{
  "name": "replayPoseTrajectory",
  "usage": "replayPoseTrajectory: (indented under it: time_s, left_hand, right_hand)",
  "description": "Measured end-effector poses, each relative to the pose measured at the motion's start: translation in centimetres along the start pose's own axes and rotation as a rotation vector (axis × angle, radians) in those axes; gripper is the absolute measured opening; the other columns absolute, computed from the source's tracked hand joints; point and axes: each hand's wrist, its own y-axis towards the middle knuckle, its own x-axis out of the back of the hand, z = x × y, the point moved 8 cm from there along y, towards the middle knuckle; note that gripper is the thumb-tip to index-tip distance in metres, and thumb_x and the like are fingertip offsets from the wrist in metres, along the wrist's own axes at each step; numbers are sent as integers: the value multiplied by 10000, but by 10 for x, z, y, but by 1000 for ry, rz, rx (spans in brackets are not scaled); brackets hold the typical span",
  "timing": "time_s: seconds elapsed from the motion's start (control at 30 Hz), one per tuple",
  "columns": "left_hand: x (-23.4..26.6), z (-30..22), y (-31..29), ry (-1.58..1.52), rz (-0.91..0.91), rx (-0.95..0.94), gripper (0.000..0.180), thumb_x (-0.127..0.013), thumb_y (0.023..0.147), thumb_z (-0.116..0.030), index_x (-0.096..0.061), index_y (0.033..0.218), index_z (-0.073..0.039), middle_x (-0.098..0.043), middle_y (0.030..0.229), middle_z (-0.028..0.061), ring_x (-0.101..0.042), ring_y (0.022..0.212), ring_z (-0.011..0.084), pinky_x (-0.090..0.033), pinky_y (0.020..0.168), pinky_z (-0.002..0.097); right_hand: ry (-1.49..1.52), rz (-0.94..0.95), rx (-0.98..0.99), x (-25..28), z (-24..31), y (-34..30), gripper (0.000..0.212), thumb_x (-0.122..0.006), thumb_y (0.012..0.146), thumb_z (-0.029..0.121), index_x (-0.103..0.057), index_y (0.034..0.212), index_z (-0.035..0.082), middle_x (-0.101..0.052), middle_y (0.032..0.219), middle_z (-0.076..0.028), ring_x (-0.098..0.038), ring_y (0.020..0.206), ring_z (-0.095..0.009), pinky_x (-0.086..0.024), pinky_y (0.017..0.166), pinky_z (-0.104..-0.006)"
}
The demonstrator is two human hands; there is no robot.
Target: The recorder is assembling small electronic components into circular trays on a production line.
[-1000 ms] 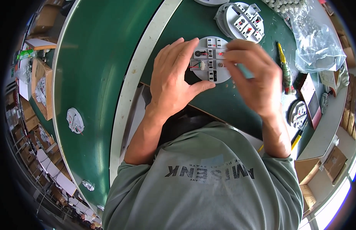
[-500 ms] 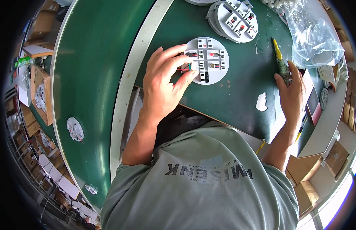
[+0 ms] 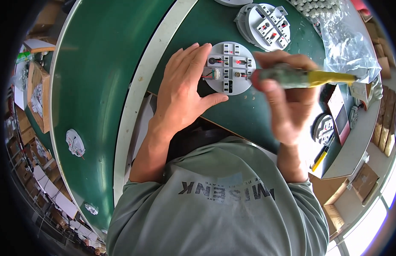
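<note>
A round light-grey plastic disc (image 3: pixel 245 87) lies on the green table, with raised slots and small red and black parts on it. My left hand (image 3: pixel 177 96) is spread along its left rim, fingers stretched out and thumb near the lower edge. A small white piece with red and green wires (image 3: pixel 213 74) sits at the disc's left side. To the right, my right hand (image 3: pixel 287 109) grips a stubby tool (image 3: pixel 301 79) with a grey-green body, yellow tapered end and reddish end. The reddish end is near the disc's right rim; motion blur hides the tool's exact kind.
Stacked similar discs (image 3: pixel 266 27) stand beyond, with a clear plastic bag (image 3: pixel 349 51) of white pieces at far right. A dark round part (image 3: pixel 323 129) and a yellow-and-black pen-shaped tool (image 3: pixel 320 158) lie at right. A rail (image 3: pixel 130 106) borders another green surface at left.
My right hand has picked up the yellow-ended tool and brought it left to the disc. My left hand has let go of the wired piece and opened beside the disc.
</note>
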Motion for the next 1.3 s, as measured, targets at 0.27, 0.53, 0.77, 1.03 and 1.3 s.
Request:
replayPoseTrajectory:
  time_s: [0.27, 0.53, 0.77, 1.03, 1.3]
  left_hand:
    - [-4, -2, -3, 32, -71, 3, 897, -906, 705, -87, -543, 1519, 14, -675, 1418, 177, -607, 1362, 377, -449, 1184, 498]
    - [-4, 0, -9, -18, -64, 41, 961, -976, 649, -153, -570, 1507, -2, -696, 1403, 148, -619, 1340, 370, -469, 1161, 485]
    - [-4, 4, -5, 18, -56, 32, 1058, -1028, 585, -280, -568, 1494, 6, -701, 1331, 199, -619, 1331, 354, -447, 1183, 489]
    - [-6, 7, -6, 8, -42, 57, 1042, -1027, 577, -252, -585, 1493, -25, -699, 1352, 174, -614, 1341, 352, -458, 1169, 482]
    - [-15, 10, 7, 11, -27, 53, 1025, -1023, 590, -230, -594, 1504, -56, -688, 1404, 153, -601, 1363, 371, -470, 1153, 485]
  right_hand:
    - [-377, 210, 365, -69, -22, -6, 449, -704, 962, -127, -419, 1264, 44, -637, 1300, -286, -700, 1114, -288, -581, 967, -398]
    - [-105, 36, 238, -34, -18, -13, 403, -703, 968, -109, -453, 1256, 22, -647, 1287, -267, -692, 978, -245, -586, 882, -371]
    - [-181, -1, 167, -12, -21, -9, 408, -657, 1014, -73, -393, 1290, 70, -625, 1320, -274, -686, 1116, -288, -573, 964, -394]
    - [-395, 18, 314, -35, -50, -19, 477, -704, 943, -120, -416, 1283, 51, -650, 1263, -231, -688, 1075, -293, -568, 925, -365]
    - [-126, -166, 29, 17, -46, -15, 398, -660, 1019, -72, -440, 1327, 50, -674, 1259, -202, -693, 1178, -282, -583, 981, -401]
